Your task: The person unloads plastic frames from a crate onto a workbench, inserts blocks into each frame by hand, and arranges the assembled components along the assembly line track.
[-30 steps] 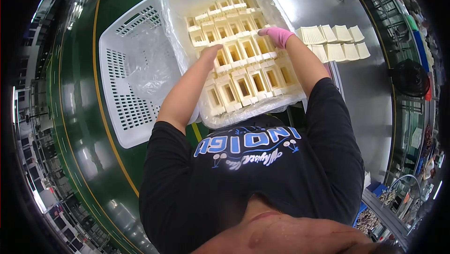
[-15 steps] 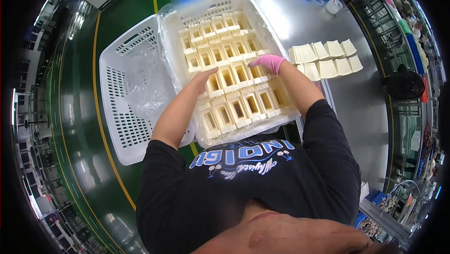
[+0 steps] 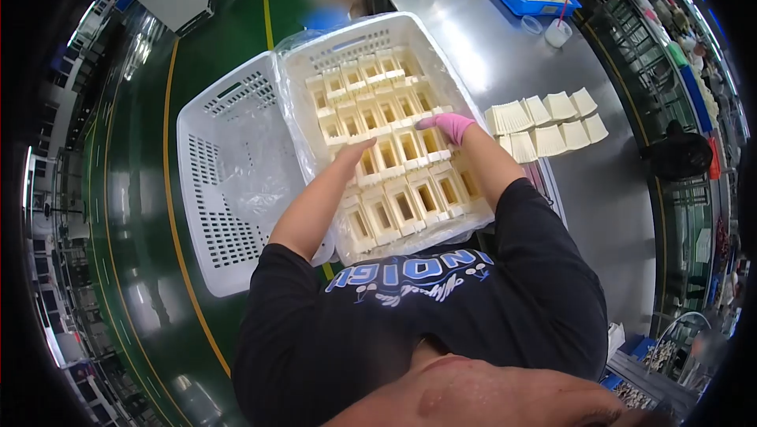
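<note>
Cream rectangular plastic frames [image 3: 408,145] with open middles stand in several rows inside a white basket [image 3: 453,60] lined with clear plastic film. My left hand [image 3: 352,159], bare, grips the left end of the third row from the far side; its thumb lies along the top and its other fingers are hidden. At that row's right end is my right hand [image 3: 451,126] in a pink glove, thumb over the top edge, other fingers mostly out of sight. The row sits between both hands, level with its neighbours.
A second white basket [image 3: 206,214] with plastic film stands to the left on the green floor. On the metal table [image 3: 583,198] at right lie stacks of cream pieces [image 3: 548,123], a cup [image 3: 557,33] and a blue tray [image 3: 544,7] of parts. A black fan [image 3: 680,149] stands beyond.
The whole view has shifted, so baskets and table appear lower. Both hands keep their places at the ends of the same row, with little visible movement relative to the basket.
</note>
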`<state>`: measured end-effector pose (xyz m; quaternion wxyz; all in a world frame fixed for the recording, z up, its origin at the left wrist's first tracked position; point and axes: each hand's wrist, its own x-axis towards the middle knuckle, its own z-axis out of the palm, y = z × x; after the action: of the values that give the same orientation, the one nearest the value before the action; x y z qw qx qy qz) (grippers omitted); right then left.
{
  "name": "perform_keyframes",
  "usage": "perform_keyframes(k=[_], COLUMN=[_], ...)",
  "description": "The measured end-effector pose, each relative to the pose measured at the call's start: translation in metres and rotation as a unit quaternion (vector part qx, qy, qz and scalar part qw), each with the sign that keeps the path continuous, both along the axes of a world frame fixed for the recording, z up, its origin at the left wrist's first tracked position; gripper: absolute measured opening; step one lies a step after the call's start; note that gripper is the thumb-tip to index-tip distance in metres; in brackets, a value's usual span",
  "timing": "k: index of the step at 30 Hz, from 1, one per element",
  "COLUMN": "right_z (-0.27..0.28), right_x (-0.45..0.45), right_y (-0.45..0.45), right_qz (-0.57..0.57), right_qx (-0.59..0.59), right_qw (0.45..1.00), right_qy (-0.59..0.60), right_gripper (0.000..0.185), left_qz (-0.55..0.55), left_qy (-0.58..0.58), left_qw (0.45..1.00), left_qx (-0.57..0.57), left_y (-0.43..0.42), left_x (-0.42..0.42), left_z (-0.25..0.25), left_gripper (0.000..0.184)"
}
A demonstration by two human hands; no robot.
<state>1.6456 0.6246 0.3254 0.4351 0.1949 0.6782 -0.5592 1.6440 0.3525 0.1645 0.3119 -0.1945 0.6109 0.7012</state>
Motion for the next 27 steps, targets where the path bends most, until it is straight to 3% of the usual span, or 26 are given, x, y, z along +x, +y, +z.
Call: perform_keyframes(k=[3, 5, 9, 10, 11, 14, 18, 22, 27], right_z=[-0.017, -0.043, -0.074, -0.08, -0.04, -0.043, 0.023, 0.02, 0.077], right_x=[0.003, 0.002, -0.004, -0.002, 0.013, 0.015, 0.045, 0.047, 0.049], right_y=[0.001, 0.003, 0.005, 0.008, 0.002, 0.006, -0.01, -0.004, -0.007], right_qz=[-0.002, -0.011, -0.036, -0.025, -0.032, -0.054, -0.141, -0.175, -0.219], right_qx=[-0.015, -0.026, -0.01, -0.01, -0.042, -0.091, -0.018, -0.02, -0.031], right_qw=[1.0, 0.999, 0.993, 0.987, 0.985, 0.973, 0.956, 0.909, 0.863], right_qy=[0.012, 0.035, 0.114, 0.157, 0.164, 0.204, 0.258, 0.378, 0.454], right_gripper=[0.067, 0.068, 0.048, 0.046, 0.046, 0.047, 0.054, 0.06, 0.059], left_qz=[-0.009, 0.042, 0.137, 0.126, 0.118, 0.125, 0.173, 0.189, 0.185], left_qy=[-0.033, 0.001, 0.078, 0.044, 0.049, 0.084, 0.155, 0.26, 0.363], left_qw=[0.999, 0.998, 0.981, 0.982, 0.98, 0.96, 0.921, 0.91, 0.878], left_qx=[-0.017, -0.043, -0.111, -0.136, -0.153, -0.237, -0.314, -0.26, -0.251], left_y=[-0.003, 0.004, 0.026, 0.028, 0.029, 0.036, 0.048, 0.045, 0.041], left_x=[0.004, 0.007, 0.032, 0.033, 0.035, 0.042, 0.059, 0.062, 0.047], left_z=[0.014, 0.022, 0.072, 0.086, 0.092, 0.113, 0.137, 0.162, 0.221], left_gripper=[0.075, 0.075, 0.072, 0.066, 0.068, 0.075, 0.082, 0.081, 0.071])
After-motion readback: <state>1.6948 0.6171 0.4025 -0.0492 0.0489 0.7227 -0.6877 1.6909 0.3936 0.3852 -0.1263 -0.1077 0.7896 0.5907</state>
